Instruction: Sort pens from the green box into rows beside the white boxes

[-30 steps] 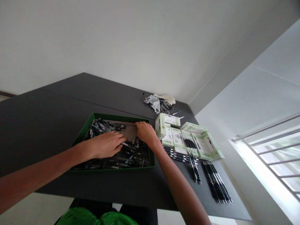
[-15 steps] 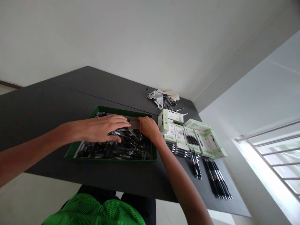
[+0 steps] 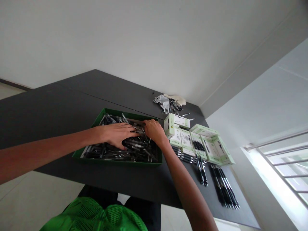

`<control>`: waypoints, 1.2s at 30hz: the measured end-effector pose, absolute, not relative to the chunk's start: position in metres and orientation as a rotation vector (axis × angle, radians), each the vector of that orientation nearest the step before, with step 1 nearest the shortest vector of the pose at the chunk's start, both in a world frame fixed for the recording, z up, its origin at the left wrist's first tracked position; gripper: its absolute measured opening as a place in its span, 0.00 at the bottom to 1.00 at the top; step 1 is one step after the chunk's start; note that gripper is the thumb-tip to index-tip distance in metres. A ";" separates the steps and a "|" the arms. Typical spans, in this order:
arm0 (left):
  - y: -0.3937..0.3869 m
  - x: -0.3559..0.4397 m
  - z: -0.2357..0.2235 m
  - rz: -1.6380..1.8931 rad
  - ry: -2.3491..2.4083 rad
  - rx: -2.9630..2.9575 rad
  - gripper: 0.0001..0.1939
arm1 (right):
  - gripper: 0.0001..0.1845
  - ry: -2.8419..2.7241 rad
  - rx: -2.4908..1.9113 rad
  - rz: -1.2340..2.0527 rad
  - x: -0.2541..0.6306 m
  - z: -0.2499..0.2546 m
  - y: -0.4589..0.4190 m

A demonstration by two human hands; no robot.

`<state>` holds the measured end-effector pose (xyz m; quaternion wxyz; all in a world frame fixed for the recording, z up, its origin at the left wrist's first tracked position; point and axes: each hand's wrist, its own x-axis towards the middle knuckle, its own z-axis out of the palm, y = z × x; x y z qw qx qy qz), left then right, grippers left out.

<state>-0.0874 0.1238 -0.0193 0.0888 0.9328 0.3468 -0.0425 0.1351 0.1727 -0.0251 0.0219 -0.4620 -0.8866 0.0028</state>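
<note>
A green box [image 3: 117,163] full of loose black-and-clear pens [image 3: 134,146] stands in front of me on the dark table. My left hand [image 3: 120,134] lies palm down on the pens near the middle of the box, open, its fingers stretched toward the right. At the box's back right corner is my right hand [image 3: 153,129], its fingers curled downward among the pens beside the wall. What those fingers hold, if anything, is hidden from me. Several pens stick up at an angle behind my left hand.
To the right, light green cartons [image 3: 180,136] stand and lie together, some with pens. Rows of pens [image 3: 223,186] lie near the table's right side. At the back, a grey and a cream cloth [image 3: 163,102] lie by more pens. A wall borders the table.
My left hand has lowered onto the pens and moved slightly right, spreading its fingers. Pens at the back of the box have shifted. My right hand stays at the corner. The view has tilted slightly.
</note>
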 end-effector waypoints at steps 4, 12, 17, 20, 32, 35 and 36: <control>0.129 -0.090 -0.015 -0.081 1.065 2.838 0.43 | 0.21 -2.674 -1.376 0.099 0.136 -0.021 0.176; 0.133 -0.109 0.002 0.018 1.300 2.809 0.47 | 0.19 -2.402 -1.273 0.358 0.138 -0.025 0.184; 0.115 -0.134 0.032 0.244 1.270 2.660 0.29 | 0.18 -2.319 -1.251 0.417 0.138 -0.021 0.185; 0.099 -0.144 0.039 0.417 1.295 2.505 0.10 | 0.18 -2.295 -1.111 0.486 0.134 -0.008 0.176; 0.079 -0.144 -0.016 0.526 1.229 2.468 0.25 | 0.19 -3.073 -1.021 0.470 0.087 0.008 0.090; 0.076 -0.146 -0.016 0.580 1.354 2.477 0.30 | 0.22 -3.087 -1.142 0.363 0.079 0.001 0.084; 0.076 -0.146 -0.015 0.597 1.410 2.464 0.31 | 0.23 -3.083 -1.180 0.349 0.077 0.002 0.082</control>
